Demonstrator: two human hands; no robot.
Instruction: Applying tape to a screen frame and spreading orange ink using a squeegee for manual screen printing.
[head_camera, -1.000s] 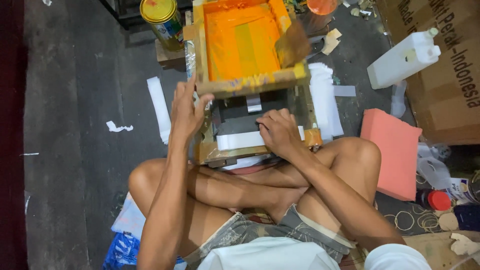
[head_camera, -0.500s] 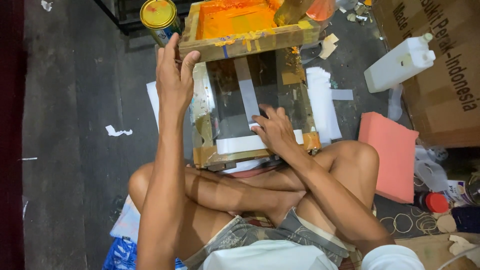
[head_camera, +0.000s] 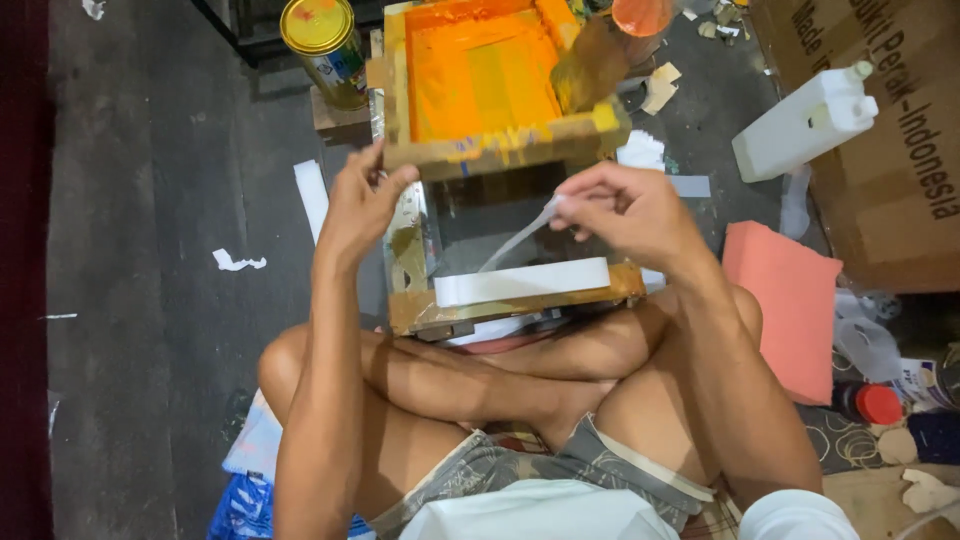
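Fingers of the right hand pinch a white strip above the base board. Left hand grips the raised orange screen frame; its far edge is cut off.

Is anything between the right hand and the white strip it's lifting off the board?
Nothing visible: the right hand already pinches the white strip at its upper end. The left hand holds the orange screen frame tilted up, off the strip.
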